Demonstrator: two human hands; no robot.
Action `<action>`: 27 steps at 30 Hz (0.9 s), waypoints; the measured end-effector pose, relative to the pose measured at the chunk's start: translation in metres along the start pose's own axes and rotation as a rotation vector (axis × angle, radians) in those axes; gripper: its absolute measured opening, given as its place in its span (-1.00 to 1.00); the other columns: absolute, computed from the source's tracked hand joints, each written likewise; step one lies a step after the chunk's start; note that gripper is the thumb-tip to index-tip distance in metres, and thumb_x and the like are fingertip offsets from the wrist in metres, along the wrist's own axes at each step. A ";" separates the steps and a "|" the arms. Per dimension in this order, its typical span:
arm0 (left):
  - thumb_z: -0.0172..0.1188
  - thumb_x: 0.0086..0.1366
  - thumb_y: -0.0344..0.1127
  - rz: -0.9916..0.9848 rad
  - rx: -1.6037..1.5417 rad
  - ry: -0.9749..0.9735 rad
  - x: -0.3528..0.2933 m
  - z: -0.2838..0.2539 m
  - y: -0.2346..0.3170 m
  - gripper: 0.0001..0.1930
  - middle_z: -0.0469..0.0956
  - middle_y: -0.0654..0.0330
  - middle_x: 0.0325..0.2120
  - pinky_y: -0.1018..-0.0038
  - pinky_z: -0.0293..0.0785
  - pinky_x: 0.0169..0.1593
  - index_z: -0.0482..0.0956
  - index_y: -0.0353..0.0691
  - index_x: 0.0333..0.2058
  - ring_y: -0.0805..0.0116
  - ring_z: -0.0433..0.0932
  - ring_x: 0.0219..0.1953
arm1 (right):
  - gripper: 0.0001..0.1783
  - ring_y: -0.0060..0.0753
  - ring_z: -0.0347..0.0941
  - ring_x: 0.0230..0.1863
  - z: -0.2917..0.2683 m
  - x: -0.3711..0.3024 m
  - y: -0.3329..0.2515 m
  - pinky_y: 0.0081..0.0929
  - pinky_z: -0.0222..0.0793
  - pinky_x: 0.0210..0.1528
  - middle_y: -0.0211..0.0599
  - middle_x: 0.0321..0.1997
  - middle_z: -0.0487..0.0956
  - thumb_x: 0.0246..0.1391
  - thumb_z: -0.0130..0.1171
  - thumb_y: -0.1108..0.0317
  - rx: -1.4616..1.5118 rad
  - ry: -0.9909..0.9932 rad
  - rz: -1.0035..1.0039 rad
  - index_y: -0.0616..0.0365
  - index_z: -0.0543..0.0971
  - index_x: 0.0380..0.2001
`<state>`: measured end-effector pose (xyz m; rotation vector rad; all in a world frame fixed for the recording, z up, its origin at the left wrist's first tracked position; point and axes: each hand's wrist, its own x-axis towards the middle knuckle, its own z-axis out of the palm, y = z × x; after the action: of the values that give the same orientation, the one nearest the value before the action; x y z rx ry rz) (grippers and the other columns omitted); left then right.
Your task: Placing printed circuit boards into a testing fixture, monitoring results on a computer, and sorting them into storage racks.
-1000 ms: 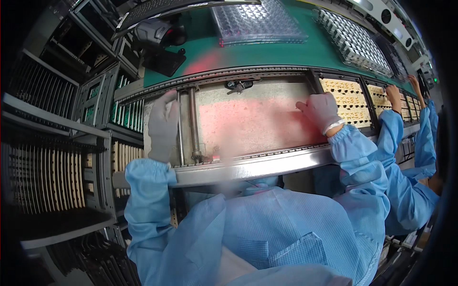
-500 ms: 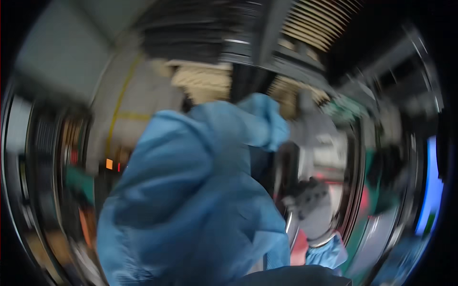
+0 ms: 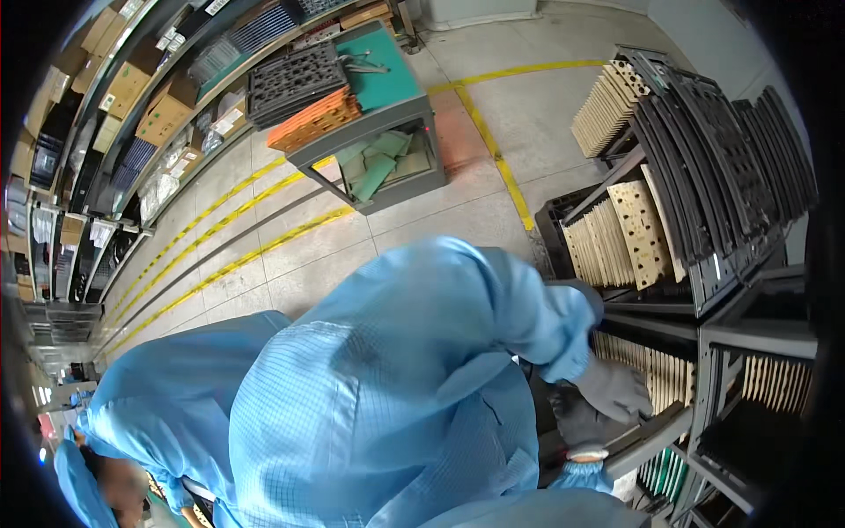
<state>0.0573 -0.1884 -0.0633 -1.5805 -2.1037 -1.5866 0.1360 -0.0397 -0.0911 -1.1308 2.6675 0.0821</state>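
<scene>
My left arm in a blue checked sleeve reaches across to the right. At its end my left hand (image 3: 614, 392), in a grey glove, has its fingers bent and held together, at the front of a rack beside upright beige boards (image 3: 647, 365). Whatever lies within those fingers is hidden. Just below and close against it is my right hand (image 3: 576, 422), in a dark grey glove with a white cuff above a blue sleeve (image 3: 583, 477). Its fingers are mostly covered, so its grip does not show. A grey rack rail (image 3: 650, 447) runs beside both hands.
Black perforated trays (image 3: 704, 167) and a beige holed board (image 3: 638, 231) stand on the rack at right. Green boards (image 3: 662, 473) sit lower. A co-worker in blue (image 3: 167, 387) bends at left. A grey cart (image 3: 400, 172) holds black trays and orange pieces (image 3: 317, 119). Shelves carry boxes (image 3: 167, 114).
The view has swung round from a heavily blurred one, bringing the cart, shelves and co-worker into sight. My left glove now shows beside my right one.
</scene>
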 end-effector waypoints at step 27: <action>0.26 0.18 0.04 -1.152 -0.022 1.854 -0.684 -0.511 0.065 -0.48 0.62 0.14 -0.22 0.35 0.55 -0.09 0.53 -0.30 -0.09 0.23 0.61 -0.19 | -0.58 -0.03 0.52 -0.13 -0.057 0.093 -0.013 -0.21 0.45 -0.08 -0.08 -0.15 0.58 0.15 0.11 0.13 0.248 -0.428 0.750 0.19 0.54 -0.03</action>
<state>0.1798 -1.0284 -0.1775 1.2623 -1.4055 -1.7317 0.0712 -0.1221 -0.0580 0.0065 2.4570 0.1040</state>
